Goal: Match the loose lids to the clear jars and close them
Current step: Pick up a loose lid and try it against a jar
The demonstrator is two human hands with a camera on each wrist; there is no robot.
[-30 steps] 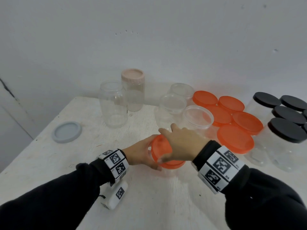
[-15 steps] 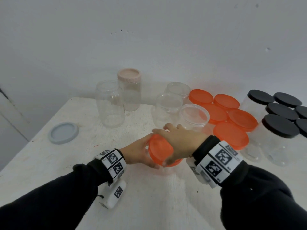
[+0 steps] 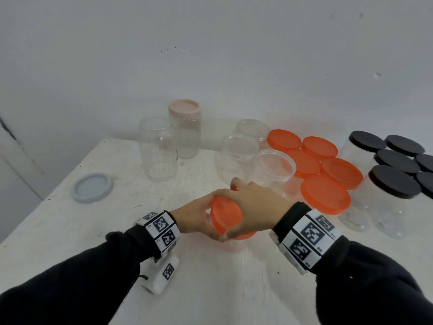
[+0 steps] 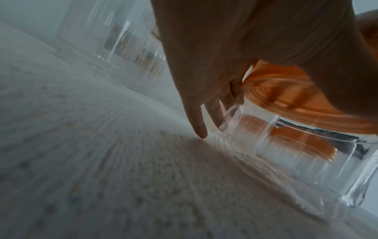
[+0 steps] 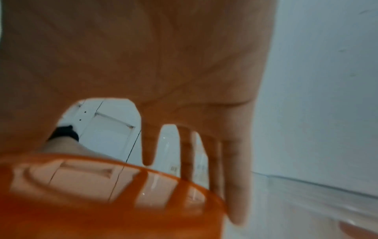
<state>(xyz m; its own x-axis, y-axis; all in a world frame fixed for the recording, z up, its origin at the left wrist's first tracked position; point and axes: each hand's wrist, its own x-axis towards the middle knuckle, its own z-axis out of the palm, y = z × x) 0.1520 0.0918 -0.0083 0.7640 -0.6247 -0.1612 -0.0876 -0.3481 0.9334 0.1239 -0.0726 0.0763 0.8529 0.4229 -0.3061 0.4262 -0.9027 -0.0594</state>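
Note:
A clear jar [image 4: 290, 155] stands at the middle of the white table [image 3: 70, 231], with an orange lid [image 3: 225, 216] on its mouth. My left hand [image 3: 199, 216] grips the jar's left side; in the left wrist view its fingers [image 4: 198, 122] lie down the wall and the little finger touches the table. My right hand [image 3: 253, 207] covers the lid from above. In the right wrist view its fingers [image 5: 235, 186] hook over the far rim of the orange lid [image 5: 102, 202]. In the head view my hands and the lid hide most of the jar.
A loose grey lid [image 3: 92, 187] lies at the left. Behind my hands stand a tall open jar [image 3: 158, 148], a pink-lidded jar [image 3: 185, 127] and three open wide jars [image 3: 273, 170]. Orange-lidded jars [image 3: 325, 195] and black-lidded jars [image 3: 393, 184] crowd the right.
My right hand has twisted a little on the orange lid. My left hand has stayed on the jar, which stands in the same spot.

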